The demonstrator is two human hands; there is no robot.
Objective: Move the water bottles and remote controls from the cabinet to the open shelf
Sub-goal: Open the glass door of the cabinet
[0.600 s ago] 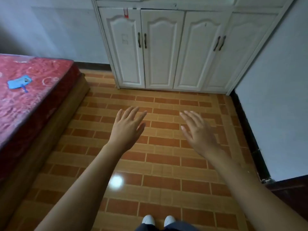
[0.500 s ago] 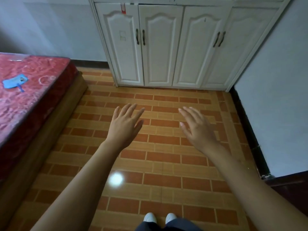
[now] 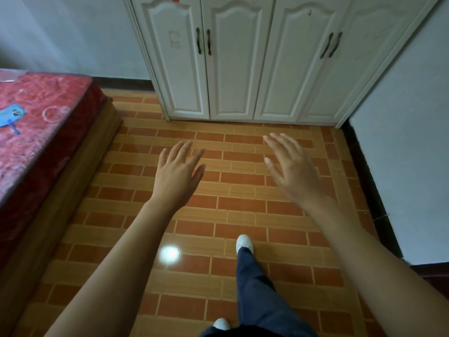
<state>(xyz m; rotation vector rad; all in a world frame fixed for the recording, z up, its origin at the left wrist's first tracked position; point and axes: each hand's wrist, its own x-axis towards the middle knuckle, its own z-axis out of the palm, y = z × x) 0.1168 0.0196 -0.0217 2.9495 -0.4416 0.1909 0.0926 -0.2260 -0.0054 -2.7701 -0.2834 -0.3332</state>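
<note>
Since a moment ago I have stepped my right foot (image 3: 244, 243) forward toward the white cabinet (image 3: 243, 69), doors shut so bottles and remotes stay unseen, my left hand (image 3: 176, 177) and right hand (image 3: 295, 171) still spread empty over the tiled floor (image 3: 238, 210)

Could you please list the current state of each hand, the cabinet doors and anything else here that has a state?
Left hand: open, empty, fingers spread, held over the floor.
Right hand: open, empty, held over the floor.
Left pair of cabinet doors: shut.
Right pair of cabinet doors: shut.
Blue item: lying flat on the red mattress.
Right foot: stepped forward on the tiled floor.
</note>
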